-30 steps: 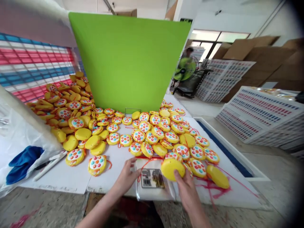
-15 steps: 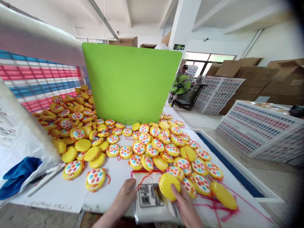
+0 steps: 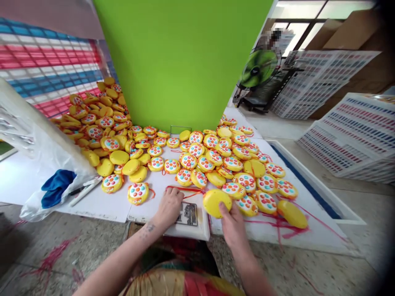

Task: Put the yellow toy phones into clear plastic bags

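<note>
My right hand (image 3: 232, 218) grips a yellow round toy (image 3: 217, 203), its plain back facing up and my thumb on it. A red cord (image 3: 194, 195) runs from this toy towards my left hand (image 3: 169, 204). The left fingers are bent and pressed together at the cord, over a stack of clear plastic bags (image 3: 202, 225). A black-and-white printed label (image 3: 189, 214) shows on the top bag, partly covered by the left hand. Just beyond the hands lie many similar toys (image 3: 184, 176), some with coloured dots facing up.
An upright green board (image 3: 182, 61) stands at the back of the white table (image 3: 138, 214). Heaped toys (image 3: 101, 122) fill the left side by a blue cloth (image 3: 58, 187) and a white marker (image 3: 84, 192). Pink strands (image 3: 288, 226) lie at right. A fan (image 3: 259, 68) and white crates (image 3: 348, 137) stand beyond.
The camera view has tilted down. My left hand has moved from beside the bags to over their upper left part. The right hand still holds the toy.
</note>
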`<state>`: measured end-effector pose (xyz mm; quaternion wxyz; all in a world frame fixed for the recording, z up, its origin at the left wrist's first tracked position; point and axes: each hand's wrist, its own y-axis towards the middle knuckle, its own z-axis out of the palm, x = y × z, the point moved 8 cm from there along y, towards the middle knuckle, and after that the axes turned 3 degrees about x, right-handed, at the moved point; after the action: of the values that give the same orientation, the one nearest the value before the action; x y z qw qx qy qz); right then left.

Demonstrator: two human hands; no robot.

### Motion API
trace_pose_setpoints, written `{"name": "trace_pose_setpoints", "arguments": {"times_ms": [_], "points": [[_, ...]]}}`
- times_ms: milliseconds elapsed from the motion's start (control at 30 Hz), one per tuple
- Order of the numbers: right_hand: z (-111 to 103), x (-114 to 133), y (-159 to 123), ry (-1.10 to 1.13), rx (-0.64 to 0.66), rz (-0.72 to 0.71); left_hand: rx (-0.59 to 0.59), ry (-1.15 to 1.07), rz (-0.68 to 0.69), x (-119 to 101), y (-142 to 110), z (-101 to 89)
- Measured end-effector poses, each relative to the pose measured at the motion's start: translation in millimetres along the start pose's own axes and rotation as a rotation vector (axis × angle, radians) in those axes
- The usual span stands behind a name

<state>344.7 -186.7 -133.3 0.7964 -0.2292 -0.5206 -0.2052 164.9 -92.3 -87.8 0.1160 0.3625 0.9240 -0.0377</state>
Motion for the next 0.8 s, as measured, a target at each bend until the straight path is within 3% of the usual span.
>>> {"name": "trace_pose_setpoints", "arguments": {"times_ms": [133, 233, 300, 500, 600, 733, 800], "points": [[-19.3, 48.1, 14.6, 0.125, -0.174, -0.175, -0.041, 0.095, 0.014, -14.4, 21.1, 10.2], [-27.1, 70.0, 22.0, 0.126, -0.184, -0.208, -0.061, 0.135, -0.029, -14.0, 30.1, 15.5], [-25.1, 70.5, 25.2, 0.086, -0.144, -0.181, -0.079, 0.16, -0.057, -12.7, 32.5, 16.5], [7.3, 44.6, 34.9, -0.188, 0.077, -0.108, -0.113, 0.168, -0.071, -12.3, 27.8, 20.4], [20.1, 46.7, 38.2, -0.323, 0.177, -0.109, -0.151, 0.089, -0.03, -11.6, 23.4, 21.9], [46.9, 55.8, 28.6, -0.425, 0.531, -0.015, -0.225, -0.073, -0.019, -6.6, 19.3, 17.3], [57.5, 58.6, 24.5, -0.441, 0.632, 0.003, -0.242, -0.111, -0.012, -6.4, 18.2, 14.2]]}}
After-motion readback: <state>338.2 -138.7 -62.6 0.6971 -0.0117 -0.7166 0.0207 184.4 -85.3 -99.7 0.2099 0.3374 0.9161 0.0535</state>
